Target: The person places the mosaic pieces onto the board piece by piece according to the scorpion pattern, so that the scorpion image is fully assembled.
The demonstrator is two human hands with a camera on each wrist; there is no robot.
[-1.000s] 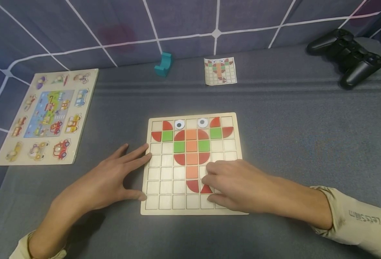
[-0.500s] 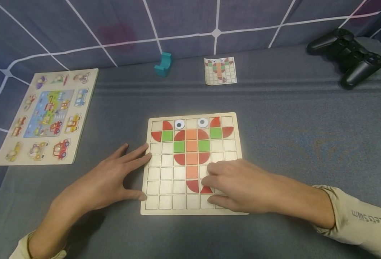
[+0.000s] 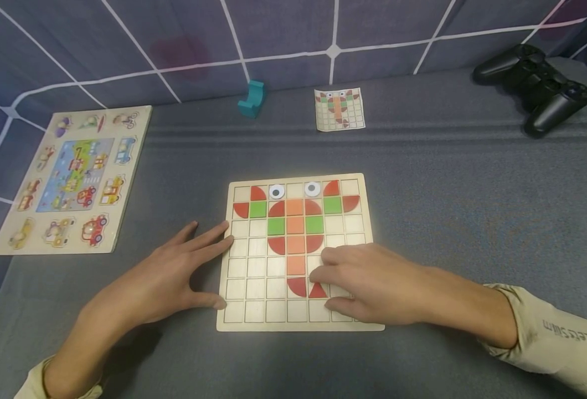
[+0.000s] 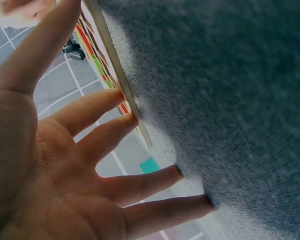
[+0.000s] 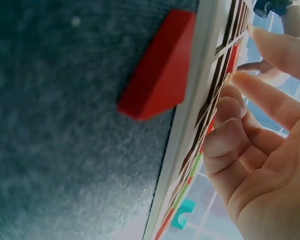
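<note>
A light wooden grid board [image 3: 256, 267] lies on the grey fabric. Flat red, green and orange pieces and two eye discs fill some of its cells. My left hand [image 3: 166, 277] spreads along the board's left edge; in the left wrist view, its thumb and two fingers touch that edge. Over the lower right of the board is my right hand [image 3: 378, 282]. Its index fingertip is at a small red triangle [image 3: 317, 291] lying in a cell, and the thumb stands apart from it. Another red triangular block [image 5: 157, 70] lies on the fabric beside the board, hidden in the head view.
Behind the board lie a small printed pattern card [image 3: 340, 110] and a teal curved block [image 3: 252, 100]. A vehicle peg puzzle [image 3: 124, 213] is at the left. At the far right rests a black game controller [image 3: 533, 88]. A padded backrest [image 3: 283, 33] rises behind.
My right hand has shifted slightly to the right, and its thumb has drawn away from the red triangle, which shows more fully. The left hand has not moved.
</note>
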